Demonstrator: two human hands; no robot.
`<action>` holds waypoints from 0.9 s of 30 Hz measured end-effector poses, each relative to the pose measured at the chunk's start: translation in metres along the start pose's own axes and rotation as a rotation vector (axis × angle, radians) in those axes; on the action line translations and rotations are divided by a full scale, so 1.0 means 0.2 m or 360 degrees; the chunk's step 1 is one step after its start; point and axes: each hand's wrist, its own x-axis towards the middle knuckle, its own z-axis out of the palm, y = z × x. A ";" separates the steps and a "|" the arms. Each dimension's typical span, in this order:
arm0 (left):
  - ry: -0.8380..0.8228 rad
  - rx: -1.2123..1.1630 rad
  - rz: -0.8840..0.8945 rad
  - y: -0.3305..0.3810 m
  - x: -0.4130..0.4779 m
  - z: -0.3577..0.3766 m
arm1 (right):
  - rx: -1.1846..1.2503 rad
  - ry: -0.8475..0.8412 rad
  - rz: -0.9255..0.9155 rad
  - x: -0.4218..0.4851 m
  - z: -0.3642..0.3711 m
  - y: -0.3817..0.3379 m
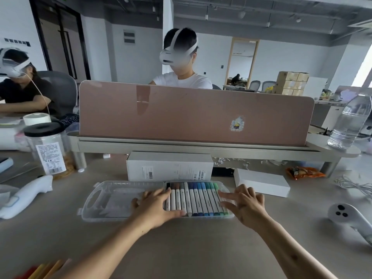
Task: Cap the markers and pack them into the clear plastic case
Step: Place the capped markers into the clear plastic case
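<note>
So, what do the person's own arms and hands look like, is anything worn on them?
Both forearms are bare; no sleeves, watch, rings or gloves show on the left hand or right hand. The right forearm bears a small dark mark.

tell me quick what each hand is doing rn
Left hand: open, flat on the markers, holding nothing.
Right hand: open, fingers spread at the row's right end.

Open-plan office: desk divider (196, 115), mesh chairs (60, 87), stacked cartons (291, 83), exposed ceiling.
</note>
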 end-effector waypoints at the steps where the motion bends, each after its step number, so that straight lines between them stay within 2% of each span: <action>1: -0.0001 -0.0009 0.0002 0.00 0.00 0.00 | -0.0043 0.0011 -0.0020 0.00 -0.01 -0.01; 4: 0.0000 -0.0069 0.0011 0.00 0.00 -0.01 | -0.0167 0.0028 -0.0052 -0.01 -0.04 -0.05; 7: 0.0118 -0.0104 0.0058 0.00 -0.05 -0.05 | -0.0230 0.0019 -0.0083 -0.04 -0.06 -0.14; 11: 0.0233 -0.0382 0.0154 -0.08 -0.17 -0.19 | 0.0055 0.0228 -0.0138 -0.12 -0.11 -0.33; 15: 0.0348 -0.0353 0.0112 -0.26 -0.36 -0.32 | 0.0324 0.0297 -0.0208 -0.24 -0.21 -0.60; 20: 0.0397 -0.0494 0.0087 -0.51 -0.62 -0.39 | 0.0575 0.0369 -0.0316 -0.43 -0.23 -0.87; 23: 0.0446 -0.0527 0.0044 -0.63 -0.76 -0.38 | 0.0712 0.0301 -0.0399 -0.52 -0.22 -0.98; 27: 0.0454 -0.0677 -0.0022 -0.74 -0.95 -0.34 | 0.0853 0.0037 -0.0350 -0.63 -0.19 -1.10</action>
